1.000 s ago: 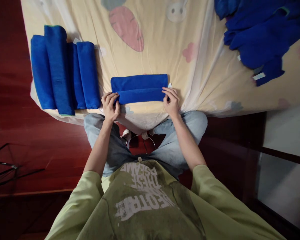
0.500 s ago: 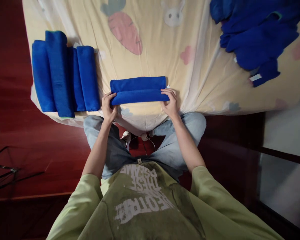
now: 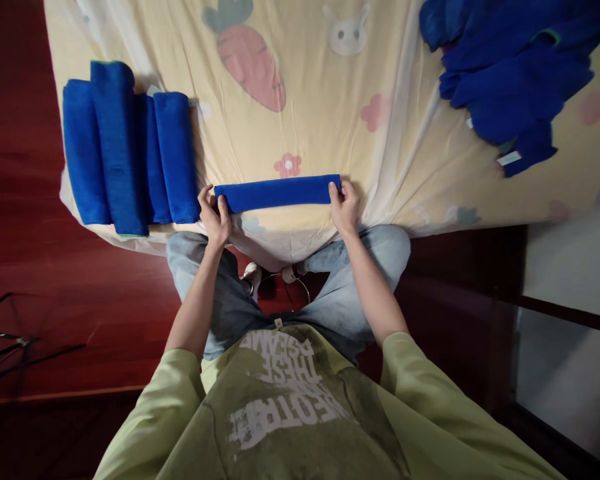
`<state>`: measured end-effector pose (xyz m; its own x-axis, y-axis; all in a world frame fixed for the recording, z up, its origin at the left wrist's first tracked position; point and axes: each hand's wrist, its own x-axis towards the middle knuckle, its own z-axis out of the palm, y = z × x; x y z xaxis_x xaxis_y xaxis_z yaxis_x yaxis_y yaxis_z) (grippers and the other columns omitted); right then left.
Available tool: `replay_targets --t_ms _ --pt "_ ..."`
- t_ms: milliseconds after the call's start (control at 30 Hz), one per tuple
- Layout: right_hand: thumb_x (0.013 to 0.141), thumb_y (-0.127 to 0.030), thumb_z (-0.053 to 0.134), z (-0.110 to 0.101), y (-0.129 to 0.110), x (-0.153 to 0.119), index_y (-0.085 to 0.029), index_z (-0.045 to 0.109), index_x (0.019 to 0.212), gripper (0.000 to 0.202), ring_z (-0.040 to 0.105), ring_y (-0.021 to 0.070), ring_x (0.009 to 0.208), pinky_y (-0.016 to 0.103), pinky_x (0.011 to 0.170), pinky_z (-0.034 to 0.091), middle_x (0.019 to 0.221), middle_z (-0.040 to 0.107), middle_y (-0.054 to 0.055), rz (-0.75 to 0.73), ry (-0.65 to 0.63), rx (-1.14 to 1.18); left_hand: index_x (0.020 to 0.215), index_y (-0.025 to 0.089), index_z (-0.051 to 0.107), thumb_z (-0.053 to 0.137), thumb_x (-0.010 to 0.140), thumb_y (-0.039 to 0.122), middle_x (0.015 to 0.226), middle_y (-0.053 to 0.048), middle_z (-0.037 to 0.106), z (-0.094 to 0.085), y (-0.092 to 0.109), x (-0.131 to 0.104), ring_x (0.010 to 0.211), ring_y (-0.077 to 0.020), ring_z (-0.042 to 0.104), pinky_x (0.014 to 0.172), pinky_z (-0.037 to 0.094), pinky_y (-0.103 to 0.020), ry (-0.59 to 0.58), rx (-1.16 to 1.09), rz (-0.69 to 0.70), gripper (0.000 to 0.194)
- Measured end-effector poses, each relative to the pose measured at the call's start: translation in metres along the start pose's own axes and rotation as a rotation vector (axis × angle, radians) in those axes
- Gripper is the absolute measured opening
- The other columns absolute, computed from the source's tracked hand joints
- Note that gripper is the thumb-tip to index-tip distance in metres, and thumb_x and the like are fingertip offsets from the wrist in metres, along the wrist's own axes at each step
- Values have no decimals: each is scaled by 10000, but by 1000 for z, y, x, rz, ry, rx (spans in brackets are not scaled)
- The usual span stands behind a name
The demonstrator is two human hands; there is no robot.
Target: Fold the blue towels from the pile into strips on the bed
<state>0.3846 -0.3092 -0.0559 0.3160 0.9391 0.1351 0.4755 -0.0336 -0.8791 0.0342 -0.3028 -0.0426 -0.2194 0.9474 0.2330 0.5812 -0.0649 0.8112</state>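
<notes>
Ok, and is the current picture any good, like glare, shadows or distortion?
Head view: soft sheen on the glossy dark-red floor, deep shadow in the lower-left corner; head view again: light-green fabric sleeves seemingly stretched by the lens, while the long folded blue cloth strip looks fairly clear.

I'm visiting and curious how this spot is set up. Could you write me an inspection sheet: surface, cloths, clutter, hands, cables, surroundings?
Surface: wrinkled, patterned sheet.
Cloths: folded cloth near the front edge; folded bundles at left.
Clutter: loose blue heap, far right.
Hands: left hand and right hand each pinch one end of the folded cloth.
Cables: thin pale line near the shoes, possibly a cable; too small to tell.
Surroundings: dark red floor, with thin black legs at left.
</notes>
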Motion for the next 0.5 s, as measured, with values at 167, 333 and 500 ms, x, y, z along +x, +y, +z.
replay_targets --t_ms 167,333,500 --pt "996 -626 541 5 -7 2 -176 641 953 462 598 156 792 303 770 549 794 586 13 13 36 -21 1317 141 545 436 1065 547 853 -21 577 1 1 0 830 -175 636 884 545 -346 19 45 -12 490" --pt "970 -544 606 7 -15 0 -157 666 1040 398 615 165 775 327 776 568 825 643 38 -24 123 -97 1257 162 627 490 1052 480 1070 -114 628 3 -6 -4 1057 -231 626 1002 527 -411 62 137 79 403" --pt "982 -351 584 1 -25 -5 -157 726 1131 283 683 262 1068 463 1001 555 1131 697 167 -324 181 -297 1092 186 703 432 1069 368 1265 -159 644 2 -12 -9 1251 -257 591 1102 480 -462 45 182 279 327"
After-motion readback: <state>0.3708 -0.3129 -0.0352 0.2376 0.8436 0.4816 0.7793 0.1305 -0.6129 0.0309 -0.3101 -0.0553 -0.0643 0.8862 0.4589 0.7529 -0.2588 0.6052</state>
